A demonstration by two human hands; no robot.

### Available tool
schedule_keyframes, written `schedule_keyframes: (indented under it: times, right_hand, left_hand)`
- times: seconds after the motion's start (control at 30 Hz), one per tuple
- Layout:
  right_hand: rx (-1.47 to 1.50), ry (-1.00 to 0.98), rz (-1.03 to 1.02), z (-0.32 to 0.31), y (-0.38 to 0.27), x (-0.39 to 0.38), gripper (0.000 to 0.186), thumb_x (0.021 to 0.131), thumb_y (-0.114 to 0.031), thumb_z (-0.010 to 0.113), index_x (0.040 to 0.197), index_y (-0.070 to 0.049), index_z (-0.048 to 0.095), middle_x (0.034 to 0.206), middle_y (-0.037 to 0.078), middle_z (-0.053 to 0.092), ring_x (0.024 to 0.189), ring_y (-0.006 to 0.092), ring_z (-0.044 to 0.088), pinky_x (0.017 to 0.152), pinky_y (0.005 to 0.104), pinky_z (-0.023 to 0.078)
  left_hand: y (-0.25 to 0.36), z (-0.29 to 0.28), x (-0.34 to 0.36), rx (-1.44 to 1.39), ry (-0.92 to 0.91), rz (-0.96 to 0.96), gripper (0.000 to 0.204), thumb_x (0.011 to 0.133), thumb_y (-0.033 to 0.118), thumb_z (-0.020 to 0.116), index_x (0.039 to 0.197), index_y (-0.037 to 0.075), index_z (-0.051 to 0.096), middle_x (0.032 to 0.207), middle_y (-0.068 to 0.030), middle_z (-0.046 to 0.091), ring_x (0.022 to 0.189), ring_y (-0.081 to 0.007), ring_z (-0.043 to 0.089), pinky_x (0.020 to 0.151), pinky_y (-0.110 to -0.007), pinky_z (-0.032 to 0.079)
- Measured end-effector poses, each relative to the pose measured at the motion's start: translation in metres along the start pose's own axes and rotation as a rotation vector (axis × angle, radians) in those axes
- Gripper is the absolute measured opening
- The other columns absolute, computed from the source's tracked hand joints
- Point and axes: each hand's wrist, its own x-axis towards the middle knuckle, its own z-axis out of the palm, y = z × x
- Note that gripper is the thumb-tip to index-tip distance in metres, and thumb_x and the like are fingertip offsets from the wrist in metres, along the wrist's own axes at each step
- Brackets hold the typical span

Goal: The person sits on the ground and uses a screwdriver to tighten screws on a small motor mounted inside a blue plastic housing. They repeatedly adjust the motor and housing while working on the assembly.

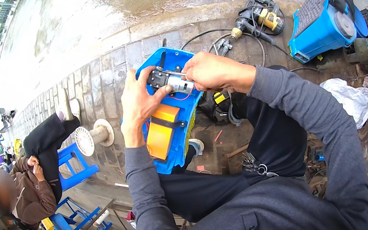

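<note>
In the head view, a small silver-and-black motor (178, 85) sits toward the upper end of an open blue plastic shell (178, 57), between the person's two hands. The left hand (135, 101) has its thumb and fingers spread around the motor and grasping it from the left. The right hand (209, 70) comes in from the other side, its fingers pinched on a slim metal shaft (176, 73) that lies against the motor; the rest of the shaft is hidden by the hand. A thin red wire (186, 98) curves just below the motor, and lower in the shell lies an orange-yellow block (161, 138) with a black strap (168, 123) across it. Beyond, on the paving (113, 70), stand a pale spool (102, 133) at left and a blue tank (314, 37) at right, with a yellow-and-black power tool (269, 19) beside the tank.
</note>
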Motion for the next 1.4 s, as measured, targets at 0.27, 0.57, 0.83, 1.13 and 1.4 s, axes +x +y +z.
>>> schedule_keyframes:
  times: [0.27, 0.57, 0.83, 1.13, 1.4]
  right_hand:
    - [0.127, 0.094, -0.041, 0.024, 0.004, -0.003, 0.019, 0.104, -0.012, 0.053, 0.093, -0.006, 0.066, 0.066, 0.0, 0.053, 0.044, 0.009, 0.038, 0.04, 0.0317, 0.025]
    - [0.758, 0.142, 0.047, 0.042, 0.008, -0.022, 0.014, 0.104, -0.007, 0.051, 0.093, -0.009, 0.059, 0.068, -0.004, 0.045, 0.05, 0.0062, 0.037, 0.044, 0.0298, 0.023]
    - [0.907, 0.112, 0.003, 0.05, 0.011, -0.026, 0.012, 0.105, -0.007, 0.053, 0.094, -0.008, 0.058, 0.069, -0.005, 0.043, 0.052, 0.0064, 0.036, 0.049, 0.0293, 0.025]
    - [0.996, 0.11, 0.013, 0.049, 0.015, -0.029, 0.011, 0.107, -0.008, 0.054, 0.109, -0.002, 0.062, 0.069, -0.004, 0.046, 0.052, 0.0064, 0.037, 0.05, 0.0285, 0.028]
    - [-0.141, 0.332, -0.206, 0.032, 0.017, -0.004, 0.024, 0.098, -0.01, 0.059, 0.112, 0.002, 0.075, 0.081, 0.01, 0.071, 0.076, 0.0178, 0.066, 0.067, 0.0389, 0.052]
  left_hand:
    - [0.004, -0.001, 0.003, 0.027, -0.037, -0.05, 0.076, 0.079, 0.048, 0.095, 0.143, 0.015, 0.069, 0.122, -0.0196, 0.062, 0.118, -0.0436, 0.065, 0.098, -0.052, 0.056]
    - [0.008, -0.003, 0.002, 0.042, -0.018, -0.048, 0.075, 0.08, 0.046, 0.095, 0.144, 0.017, 0.068, 0.12, -0.0208, 0.063, 0.116, -0.0459, 0.066, 0.097, -0.053, 0.056]
    - [0.009, -0.003, 0.0, 0.043, 0.0, -0.021, 0.071, 0.081, 0.045, 0.095, 0.14, 0.016, 0.069, 0.117, -0.0192, 0.06, 0.113, -0.0436, 0.065, 0.094, -0.053, 0.056]
    - [0.012, -0.003, 0.001, 0.03, 0.025, -0.019, 0.067, 0.082, 0.045, 0.094, 0.138, 0.018, 0.069, 0.117, -0.0184, 0.06, 0.111, -0.0428, 0.066, 0.091, -0.054, 0.057]
    - [0.011, -0.002, 0.002, 0.053, 0.012, -0.037, 0.064, 0.084, 0.047, 0.092, 0.136, 0.018, 0.071, 0.115, -0.0175, 0.059, 0.111, -0.0423, 0.067, 0.09, -0.054, 0.057]
